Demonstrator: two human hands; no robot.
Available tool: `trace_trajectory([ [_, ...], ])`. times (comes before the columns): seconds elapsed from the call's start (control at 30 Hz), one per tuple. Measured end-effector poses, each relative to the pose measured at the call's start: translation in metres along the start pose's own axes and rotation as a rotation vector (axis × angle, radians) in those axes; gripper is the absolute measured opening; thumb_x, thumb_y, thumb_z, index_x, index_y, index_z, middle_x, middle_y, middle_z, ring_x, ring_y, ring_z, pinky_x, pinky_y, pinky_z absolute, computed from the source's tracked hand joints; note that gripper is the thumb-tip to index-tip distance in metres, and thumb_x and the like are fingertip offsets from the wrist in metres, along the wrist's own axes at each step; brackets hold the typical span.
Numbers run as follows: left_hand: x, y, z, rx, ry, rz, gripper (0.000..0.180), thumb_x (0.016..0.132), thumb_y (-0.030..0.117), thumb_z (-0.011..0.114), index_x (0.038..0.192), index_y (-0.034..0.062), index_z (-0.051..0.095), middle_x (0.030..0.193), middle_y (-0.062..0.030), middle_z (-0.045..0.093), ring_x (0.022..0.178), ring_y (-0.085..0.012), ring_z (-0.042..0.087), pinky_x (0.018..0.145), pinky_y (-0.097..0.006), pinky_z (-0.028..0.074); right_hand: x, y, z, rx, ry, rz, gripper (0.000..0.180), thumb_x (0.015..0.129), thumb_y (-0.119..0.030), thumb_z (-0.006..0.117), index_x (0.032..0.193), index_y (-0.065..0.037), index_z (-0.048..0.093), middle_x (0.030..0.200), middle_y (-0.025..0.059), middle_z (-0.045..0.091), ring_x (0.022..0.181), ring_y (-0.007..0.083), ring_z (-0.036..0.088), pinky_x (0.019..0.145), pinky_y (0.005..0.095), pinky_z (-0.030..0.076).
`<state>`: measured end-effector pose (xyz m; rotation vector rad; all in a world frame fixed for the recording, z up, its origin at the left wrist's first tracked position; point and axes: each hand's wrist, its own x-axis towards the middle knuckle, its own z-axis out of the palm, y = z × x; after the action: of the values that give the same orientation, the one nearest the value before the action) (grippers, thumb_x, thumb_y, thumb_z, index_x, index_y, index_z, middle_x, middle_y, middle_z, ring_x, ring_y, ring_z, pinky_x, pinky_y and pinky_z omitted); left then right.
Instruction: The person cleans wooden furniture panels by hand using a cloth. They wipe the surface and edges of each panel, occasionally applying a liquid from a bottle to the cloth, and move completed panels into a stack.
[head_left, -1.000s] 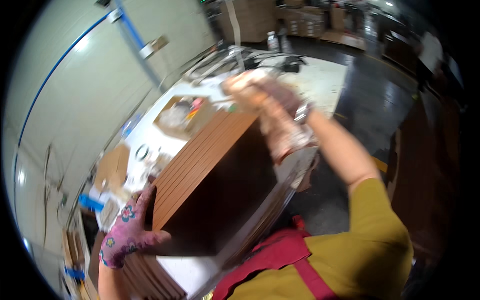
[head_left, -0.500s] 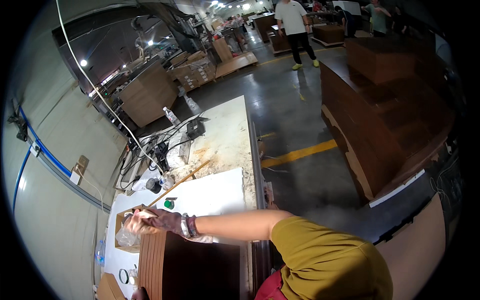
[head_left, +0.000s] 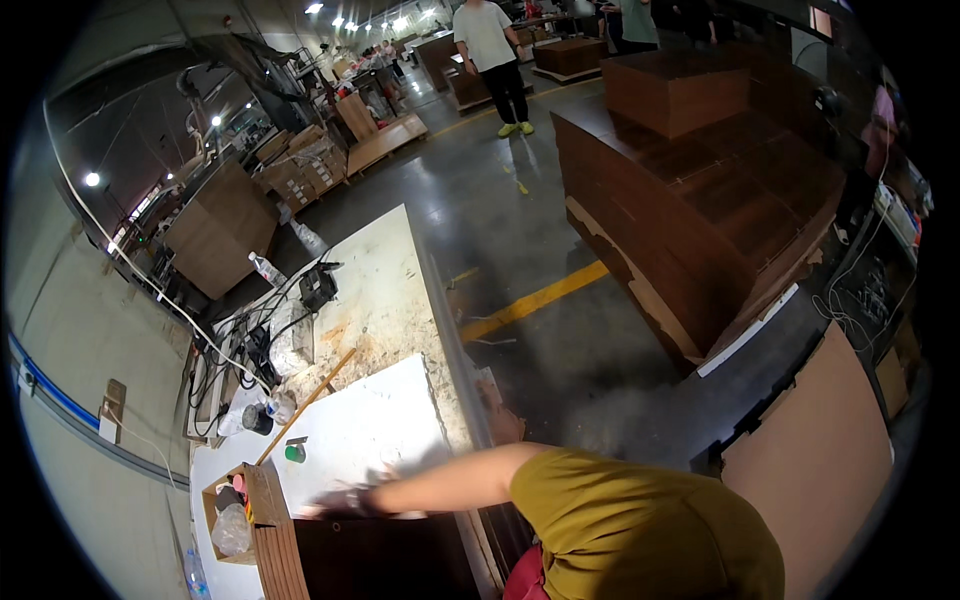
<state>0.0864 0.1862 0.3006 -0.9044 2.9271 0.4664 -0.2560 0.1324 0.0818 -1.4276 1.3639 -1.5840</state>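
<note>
My right hand (head_left: 338, 502), in a dark glove, is low over the far edge of a dark brown panel (head_left: 385, 558) on the workbench (head_left: 375, 250). Motion smears its fingers, so their grip and any contact with the panel are unclear. Beside the panel's left edge is a row of reddish-brown strips (head_left: 280, 562). Just beyond these stands an open cardboard box (head_left: 268, 495) containing a clear plastic bag (head_left: 232, 530) and small items. A green cap (head_left: 294, 453) lies on the white sheet past my hand. My left hand is out of the picture.
A thin wooden stick (head_left: 310, 402), a dark jar (head_left: 257, 418), tangled black cables (head_left: 262, 345) and a plastic bottle (head_left: 266, 268) lie along the bench. Large brown panelled furniture (head_left: 660, 220) stands across the aisle to the right. A person (head_left: 488, 50) stands farther back.
My right hand has left the cardboard box and moved right, to the dark panel's edge. The whole view has shifted, and the box's contents now show.
</note>
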Motion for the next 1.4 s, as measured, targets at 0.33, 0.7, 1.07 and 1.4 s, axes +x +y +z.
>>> trace_trajectory([
  [0.33, -0.003, 0.024, -0.011, 0.131, -0.102, -0.087, 0.097, 0.081, 0.035, 0.073, 0.149, -0.0017, 0.016, 0.151, -0.0272, 0.023, 0.14, -0.0391, 0.024, 0.115, -0.044, 0.023, -0.034, -0.024, -0.008, 0.064, 0.103, -0.163, 0.033, 0.095, -0.018, 0.053, 0.126, -0.005, 0.051, 0.109, 0.0073, 0.062, 0.099, 0.0157, 0.06, 0.092, 0.0307, 0.046],
  [0.7, -0.007, 0.032, -0.006, 0.186, -0.036, -0.057, 0.095, 0.083, 0.037, 0.071, 0.15, -0.0013, 0.015, 0.152, -0.0271, 0.023, 0.142, -0.0374, 0.023, 0.116, -0.042, 0.021, -0.112, -0.012, -0.03, -0.305, 0.069, 0.094, 0.034, 0.097, -0.029, 0.048, 0.121, -0.007, 0.058, 0.117, 0.0145, 0.063, 0.105, 0.025, 0.061, 0.093, 0.0362, 0.046],
  [1.07, -0.009, 0.017, -0.003, -0.002, -0.046, -0.067, 0.092, 0.086, 0.036, 0.068, 0.149, -0.0036, 0.014, 0.153, -0.0265, 0.021, 0.144, -0.0363, 0.02, 0.117, -0.041, 0.018, -0.12, 0.065, -0.014, 0.235, -0.194, -0.096, 0.036, 0.101, -0.026, 0.041, 0.114, 0.006, 0.051, 0.103, 0.0109, 0.062, 0.096, 0.0119, 0.058, 0.082, 0.027, 0.047],
  [1.4, -0.008, 0.012, 0.0, 0.14, 0.065, -0.026, 0.088, 0.083, 0.045, 0.068, 0.147, 0.0004, 0.028, 0.15, -0.0218, 0.031, 0.139, -0.0368, 0.029, 0.114, -0.046, 0.023, -0.15, -0.045, -0.016, -1.645, 0.658, -0.183, 0.057, 0.094, -0.033, 0.056, 0.143, -0.014, 0.033, 0.108, 0.0101, 0.052, 0.086, 0.0162, 0.06, 0.064, 0.0225, 0.054],
])
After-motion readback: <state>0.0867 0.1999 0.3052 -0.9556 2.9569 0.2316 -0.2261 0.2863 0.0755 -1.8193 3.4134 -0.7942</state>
